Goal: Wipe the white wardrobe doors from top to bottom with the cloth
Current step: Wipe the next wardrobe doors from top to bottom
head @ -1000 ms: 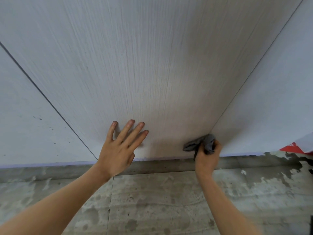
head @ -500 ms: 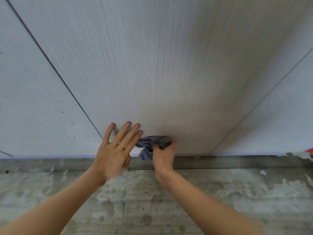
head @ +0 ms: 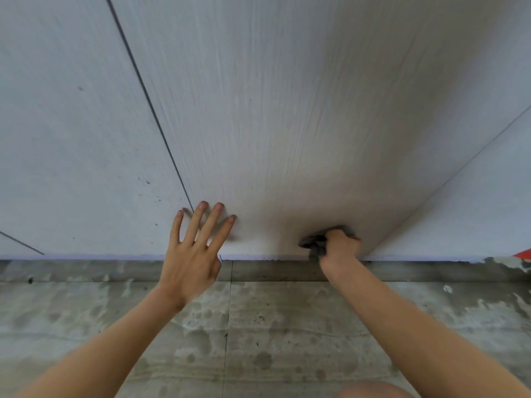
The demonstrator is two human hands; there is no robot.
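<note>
The white wardrobe door [head: 287,110] fills the upper view, with thin dark seams to its left and right. My left hand [head: 195,254] lies flat on the door's lower edge beside the left seam, fingers spread, holding nothing. My right hand [head: 340,247] is closed on a bunched grey cloth [head: 314,242] and presses it against the bottom of the same door, right of centre. Most of the cloth is hidden under the fingers.
The neighbouring door [head: 71,139] on the left has small dark specks low down. A third door [head: 474,211] stands on the right. Below runs a grey plinth [head: 273,271] and a stained grey tiled floor [head: 258,340]. Something red [head: 524,253] shows at the right edge. A knee [head: 373,390] shows at the bottom.
My right hand first slid the cloth left along the door's bottom up to my left hand, then back to the right. My left hand stays flat on the door.
</note>
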